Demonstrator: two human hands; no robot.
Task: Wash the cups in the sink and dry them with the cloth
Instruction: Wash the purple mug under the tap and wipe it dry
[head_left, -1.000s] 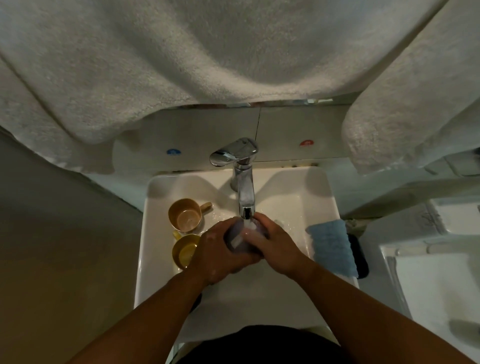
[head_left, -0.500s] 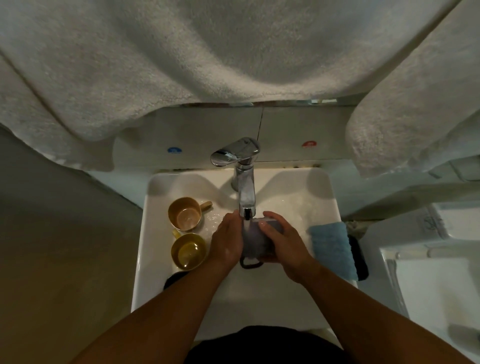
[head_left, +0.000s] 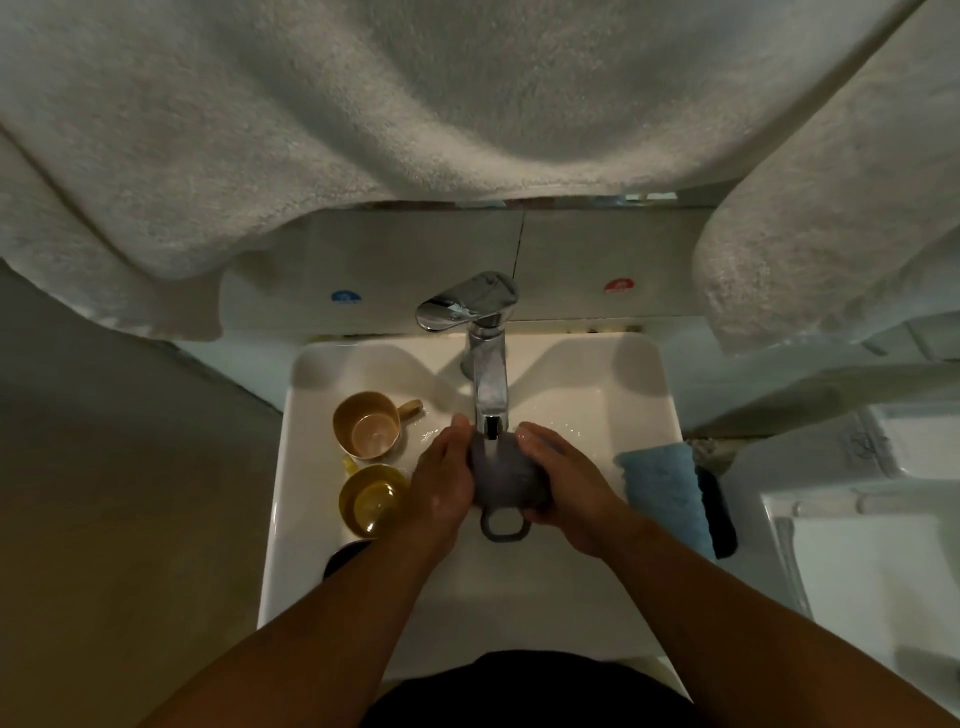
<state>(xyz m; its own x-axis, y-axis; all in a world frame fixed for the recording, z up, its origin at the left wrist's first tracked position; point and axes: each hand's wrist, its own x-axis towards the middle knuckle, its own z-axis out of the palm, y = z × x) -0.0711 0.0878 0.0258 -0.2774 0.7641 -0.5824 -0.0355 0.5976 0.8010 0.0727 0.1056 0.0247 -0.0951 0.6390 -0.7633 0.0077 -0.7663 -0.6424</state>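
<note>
**Rinsing the grey cup under the tap**

Both my hands are on the grey cup (head_left: 506, 475), held directly under the faucet (head_left: 485, 364) spout. Left hand (head_left: 441, 480) lies flat against the cup's left side, fingers mostly straight and pointing away from me. Right hand (head_left: 566, 483) wraps the right side, fingers curled round the body. Cup handle (head_left: 503, 525) points toward me, hanging free below the hands.

How to do this step well, my read:
- Keep the cup centred under the stream and turn it between the palms so water reaches all sides.
- Rub with the flat left palm while the right holds the grip; wet plastic is likely slippery, so don't loosen both at once.
- Tip the mouth down before lifting out, to drain it.
- Can't tell from here which way the mouth faces.

Materials and shapes:
- Grey cup: matte, rounded body, loop handle.
- Tan cup (head_left: 368, 426) and yellow cup (head_left: 373, 500): smooth, glossy, both mouth-up at the left of the sink (head_left: 649, 384), just beside each other. Yellow one appears to hold some water. Not yet handled, by the look of it.
- Sink: white glazed, square, wet near the spout.
- Blue cloth (head_left: 667, 493): fluffy pile, draped over the sink's right rim, near my right hand, for drying.
- Faucet: polished chrome, single lever.
</note>
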